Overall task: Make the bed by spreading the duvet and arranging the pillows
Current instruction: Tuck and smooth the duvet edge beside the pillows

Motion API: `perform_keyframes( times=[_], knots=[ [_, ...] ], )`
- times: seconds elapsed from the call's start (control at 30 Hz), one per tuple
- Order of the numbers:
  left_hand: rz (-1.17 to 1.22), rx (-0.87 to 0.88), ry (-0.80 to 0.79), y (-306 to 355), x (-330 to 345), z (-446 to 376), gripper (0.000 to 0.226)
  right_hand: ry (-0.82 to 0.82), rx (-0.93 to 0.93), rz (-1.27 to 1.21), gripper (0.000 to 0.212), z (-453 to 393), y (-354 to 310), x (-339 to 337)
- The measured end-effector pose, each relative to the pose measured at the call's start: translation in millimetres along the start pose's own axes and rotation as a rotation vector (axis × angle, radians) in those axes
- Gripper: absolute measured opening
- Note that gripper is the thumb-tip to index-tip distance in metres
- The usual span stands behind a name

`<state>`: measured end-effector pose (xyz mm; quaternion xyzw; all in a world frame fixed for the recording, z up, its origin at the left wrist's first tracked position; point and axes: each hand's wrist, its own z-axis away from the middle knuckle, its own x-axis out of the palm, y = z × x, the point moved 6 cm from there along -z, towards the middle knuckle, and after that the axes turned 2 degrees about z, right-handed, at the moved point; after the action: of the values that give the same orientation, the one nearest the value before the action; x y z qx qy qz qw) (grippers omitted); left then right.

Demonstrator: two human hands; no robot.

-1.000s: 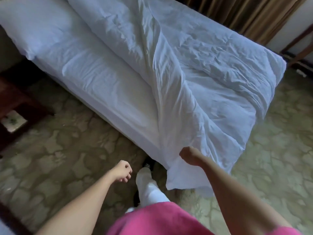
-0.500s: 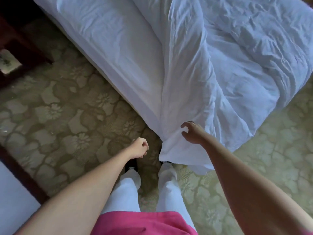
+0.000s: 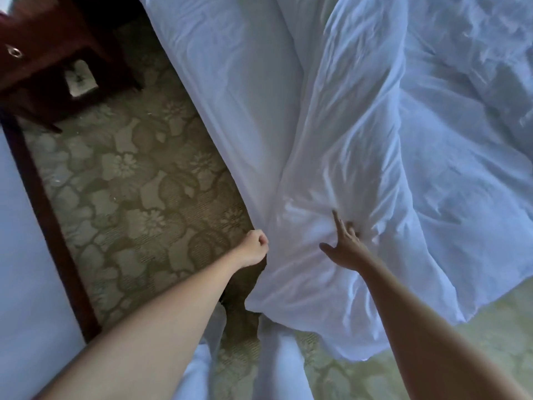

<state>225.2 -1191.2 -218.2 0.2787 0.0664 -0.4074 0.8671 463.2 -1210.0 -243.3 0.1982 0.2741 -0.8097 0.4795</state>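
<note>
The white duvet lies crumpled over the right part of the bed, and its corner hangs over the bed's near end towards the floor. My right hand presses into the duvet near that corner. Its middle fingers are curled into the cloth, its index finger is straight, and creases fan out from the grip. My left hand is a fist right at the duvet's left edge; I cannot tell whether it holds cloth. The bare white sheet shows on the bed's left side. No pillow is in view.
Patterned green carpet fills the aisle left of the bed. A dark wooden nightstand stands at the far left. A second white surface with a dark wooden rail borders the aisle on the left. My white trouser legs are below.
I have stepped closer and the view has tipped down. My right hand went from hovering with curled fingers at the duvet's corner to digging into it. My left fist moved up to the duvet's edge.
</note>
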Motion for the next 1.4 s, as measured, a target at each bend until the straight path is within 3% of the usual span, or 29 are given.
perform_keyframes(
  times=[0.07, 0.2, 0.3, 0.4, 0.5, 0.6, 0.73, 0.83, 0.9, 1.0, 1.13, 1.2, 1.3, 1.4],
  knots=[
    [0.002, -0.012, 0.007, 10.5, 11.3, -14.0, 0.039, -0.015, -0.012, -0.073, 0.101, -13.3, 17.4, -0.3],
    [0.158, -0.065, 0.046, 22.6, 34.4, -38.8, 0.099, -0.03, -0.057, -0.213, 0.109, -27.9, 38.5, 3.8],
    [0.258, -0.192, 0.049, 18.1, 54.7, -51.1, 0.116, -0.04, -0.076, -0.267, 0.111, -36.1, 42.4, 7.5],
    [0.354, -0.237, 0.031, 23.0, 71.5, -46.9, 0.096, -0.1, -0.041, -0.237, 0.104, -35.0, 43.4, 7.6],
    [0.341, -0.174, -0.027, 43.7, 86.0, -28.3, 0.056, -0.2, -0.125, -0.193, 0.075, -24.4, 32.2, 3.7],
    [0.27, -0.083, -0.081, 67.5, 92.1, 0.2, 0.058, -0.257, -0.035, -0.508, 0.1, -4.9, 17.7, -6.1],
    [0.244, 0.019, -0.113, 94.9, 91.3, 55.0, 0.044, -0.324, -0.025, -0.72, 0.092, 47.4, -2.7, -15.3],
    [0.269, 0.07, -0.122, 105.7, 98.0, 103.5, 0.021, -0.249, -0.214, -0.945, 0.075, 91.6, -11.1, -30.2],
    [0.248, 0.126, -0.085, 112.6, 104.0, 134.2, 0.019, -0.168, -0.291, -0.996, 0.062, 124.0, -7.8, -38.4],
    [0.243, 0.206, -0.018, 122.7, 126.7, 175.2, 0.032, -0.02, -0.228, -0.983, 0.063, 165.7, 10.8, -45.2],
    [0.324, 0.34, 0.12, 146.9, 176.4, 229.1, 0.01, 0.223, -0.143, -0.855, 0.03, 216.1, 57.5, -61.8],
    [0.393, 0.387, 0.2, 165.5, 205.3, 251.1, 0.015, 0.368, -0.093, -0.791, 0.026, 235.9, 93.5, -80.8],
    [0.515, 0.38, 0.279, 190.7, 244.1, 278.7, 0.022, 0.42, -0.081, -0.831, 0.027, 267.2, 137.5, -103.9],
    [0.429, 0.295, 0.346, 210.5, 275.7, 298.3, 0.025, 0.404, -0.096, -0.834, 0.023, 294.2, 169.9, -117.6]
  ],
)
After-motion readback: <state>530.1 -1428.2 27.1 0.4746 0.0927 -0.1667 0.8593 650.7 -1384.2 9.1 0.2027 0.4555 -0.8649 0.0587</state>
